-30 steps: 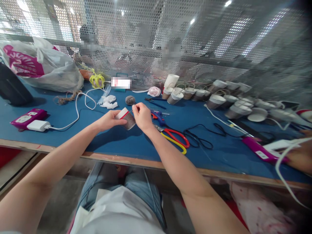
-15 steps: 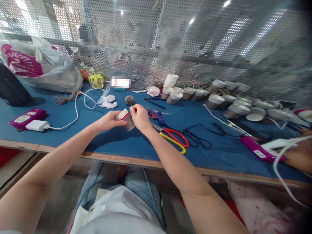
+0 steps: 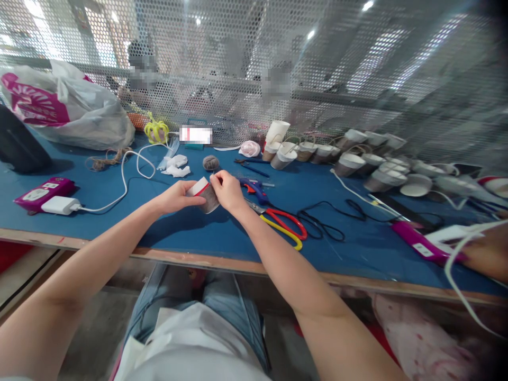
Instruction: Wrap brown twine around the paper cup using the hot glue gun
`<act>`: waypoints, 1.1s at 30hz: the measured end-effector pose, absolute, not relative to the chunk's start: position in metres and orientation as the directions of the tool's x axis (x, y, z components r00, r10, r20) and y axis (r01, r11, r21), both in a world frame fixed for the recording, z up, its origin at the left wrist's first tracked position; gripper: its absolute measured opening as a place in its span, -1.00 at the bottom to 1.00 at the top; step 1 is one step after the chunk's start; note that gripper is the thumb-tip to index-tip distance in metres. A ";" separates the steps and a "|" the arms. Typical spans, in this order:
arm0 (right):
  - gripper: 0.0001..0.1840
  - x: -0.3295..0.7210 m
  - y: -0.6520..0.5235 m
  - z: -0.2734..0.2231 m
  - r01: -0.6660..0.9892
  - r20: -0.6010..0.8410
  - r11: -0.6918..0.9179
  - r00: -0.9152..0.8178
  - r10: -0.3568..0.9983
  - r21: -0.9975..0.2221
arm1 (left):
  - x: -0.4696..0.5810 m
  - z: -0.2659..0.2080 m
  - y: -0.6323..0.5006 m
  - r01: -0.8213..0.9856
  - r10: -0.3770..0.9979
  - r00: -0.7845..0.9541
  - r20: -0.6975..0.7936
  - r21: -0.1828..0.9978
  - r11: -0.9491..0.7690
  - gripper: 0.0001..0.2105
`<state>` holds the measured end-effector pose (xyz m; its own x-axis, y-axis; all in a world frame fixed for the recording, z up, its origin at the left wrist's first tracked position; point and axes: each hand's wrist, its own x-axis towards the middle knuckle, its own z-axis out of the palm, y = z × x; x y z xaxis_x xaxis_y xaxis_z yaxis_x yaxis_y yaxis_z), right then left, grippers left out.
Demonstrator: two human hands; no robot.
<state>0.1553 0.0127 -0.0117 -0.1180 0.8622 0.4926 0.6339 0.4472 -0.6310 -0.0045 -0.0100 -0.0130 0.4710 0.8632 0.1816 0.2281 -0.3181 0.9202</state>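
My left hand (image 3: 178, 197) is closed around a small paper cup (image 3: 200, 187), tilted over the near part of the table. A white band and a red stripe show at one end of the cup; the rest is wrapped in grey yarn (image 3: 210, 203). Against the cup's right side, my right hand (image 3: 227, 191) pinches what looks like a strand of that yarn, mostly hidden by the fingers. Just beyond both hands lies a grey yarn ball (image 3: 210, 163). A blue glue gun (image 3: 257, 191) and scissors (image 3: 283, 227) with red and yellow handles rest right of my right hand.
Several wrapped cups with handles (image 3: 349, 163) stand at the back right, before a perforated metal screen (image 3: 222, 63). Purple power strips (image 3: 45, 193) and cables lie on both sides. A plastic bag (image 3: 91, 114) fills the back left. Another person's hand (image 3: 488, 254) is at the right edge.
My right hand's fingers have shifted very slightly at the cup's side. The cup and my left hand stay almost in the same place.
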 end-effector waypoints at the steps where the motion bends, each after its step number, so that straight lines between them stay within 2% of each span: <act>1: -0.79 0.156 0.013 -0.012 0.622 0.487 0.445 -0.114 0.866 -0.644 | -0.004 -0.013 -0.010 0.230 0.864 0.471 0.179 0.920 -0.316 -0.74; 5: -0.77 0.157 0.016 -0.013 0.541 0.451 0.436 -0.113 0.885 -0.719 | -0.003 -0.014 -0.011 0.233 0.864 0.476 0.164 0.924 -0.304 -0.74; 13: -0.63 0.158 0.014 -0.008 0.241 0.348 0.394 -0.213 0.913 -0.887 | -0.003 -0.015 -0.012 0.236 0.846 0.512 0.147 0.924 -0.302 -0.71; 17: -0.65 0.157 0.012 -0.002 0.051 0.232 0.250 -0.226 0.946 -0.967 | -0.003 -0.017 -0.012 0.225 0.828 0.540 0.150 0.922 -0.314 -0.71; 21: -0.62 0.161 0.016 -0.002 0.139 0.103 0.115 -0.090 0.991 -0.984 | -0.003 -0.017 -0.012 0.208 0.808 0.570 0.148 0.925 -0.317 -0.66; 27: -0.62 0.168 0.019 -0.003 0.221 0.029 0.049 -0.093 0.995 -0.974 | -0.005 -0.017 -0.012 0.186 0.784 0.603 0.148 0.929 -0.319 -0.66; 30: -0.64 0.166 0.016 0.002 0.188 0.055 0.077 -0.121 0.991 -0.979 | -0.005 -0.018 -0.012 0.190 0.782 0.606 0.141 0.930 -0.315 -0.69; 33: -0.63 0.160 0.016 0.010 0.032 0.126 0.134 -0.186 0.974 -0.990 | -0.003 -0.019 -0.012 0.188 0.778 0.615 0.130 0.934 -0.305 -0.71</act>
<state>0.1603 0.0162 0.0098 -0.1862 0.9744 0.1258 0.0316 0.1339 -0.9905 -0.0030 -0.0122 -0.0186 0.6152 0.7776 0.1298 0.1882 -0.3047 0.9337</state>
